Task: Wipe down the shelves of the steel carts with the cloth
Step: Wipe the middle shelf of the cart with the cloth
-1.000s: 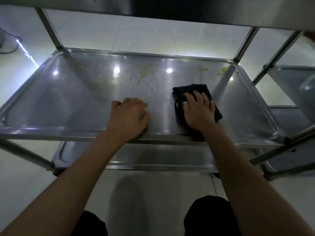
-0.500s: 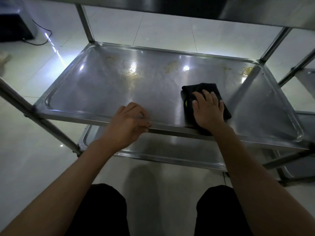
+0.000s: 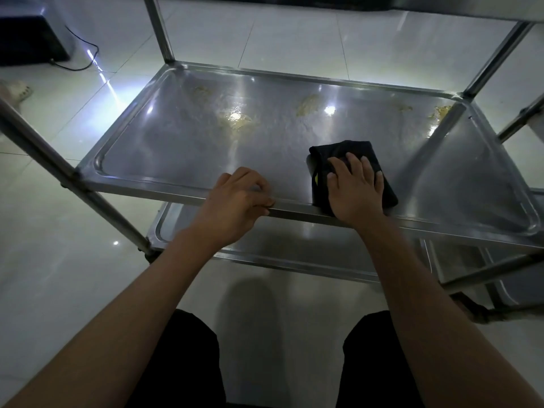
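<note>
The steel cart's middle shelf lies in front of me, with yellowish smears along its far half. A folded black cloth rests on the shelf near the front rim, right of centre. My right hand lies flat on the cloth with fingers spread and presses it down. My left hand curls over the shelf's front rim and grips it, left of the cloth.
A lower shelf shows beneath the front rim. Steel posts rise at the corners, and a top shelf hangs overhead. A second cart stands at the right. A dark box with a cable sits on the tiled floor, far left.
My view has shifted so the shelf sits further right and lower. My left hand has slid back from the shelf surface to grip the front rim. The right hand stays on the cloth.
</note>
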